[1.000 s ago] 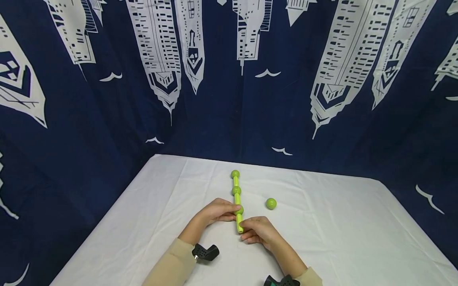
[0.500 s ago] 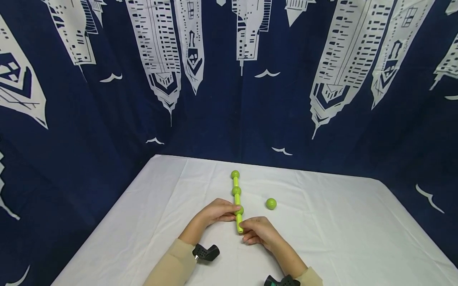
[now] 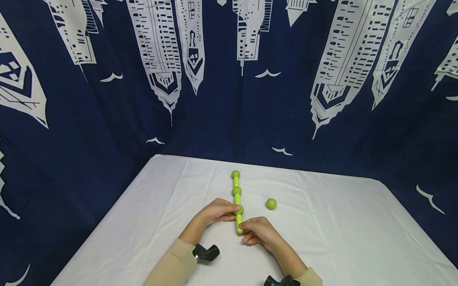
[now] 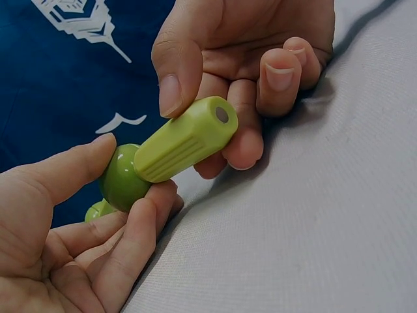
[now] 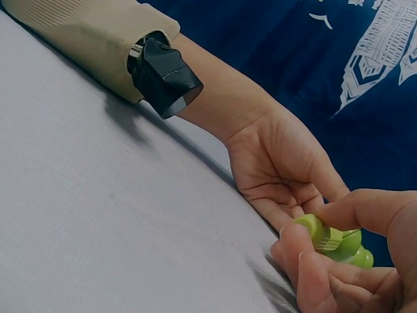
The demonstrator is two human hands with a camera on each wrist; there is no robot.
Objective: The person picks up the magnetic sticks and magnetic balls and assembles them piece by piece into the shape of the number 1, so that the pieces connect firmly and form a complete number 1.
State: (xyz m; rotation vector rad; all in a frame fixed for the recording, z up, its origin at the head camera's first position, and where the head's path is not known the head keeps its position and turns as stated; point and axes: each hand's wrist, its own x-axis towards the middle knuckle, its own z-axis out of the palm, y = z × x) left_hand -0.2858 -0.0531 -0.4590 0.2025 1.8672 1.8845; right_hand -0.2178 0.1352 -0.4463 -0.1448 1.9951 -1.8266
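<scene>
A straight row of green balls joined by lime rods [image 3: 237, 198] runs away from me over the white table. My left hand [image 3: 218, 210] pinches the nearest ball [image 4: 122, 181] between thumb and fingers. From that ball the last rod [image 4: 186, 140] points towards me, ribbed along its side, with a round grey spot on its bare end. Thumb and fingers of my right hand [image 3: 260, 231] pinch this rod close to the end. In the right wrist view, the hands partly hide the rod and ball. A loose green ball [image 3: 271, 204] lies right of the row.
White cloth covers the table [image 3: 350, 230]. Behind it hangs a dark blue curtain [image 3: 214, 131] printed with white buildings and birds. A black wrist camera [image 3: 206, 252] sits at my left cuff, another [image 3: 282, 281] at my right.
Both hands keep their grips, and the row and loose ball stay in place. Only slight shifts show in my right fingers around the near rod's end.
</scene>
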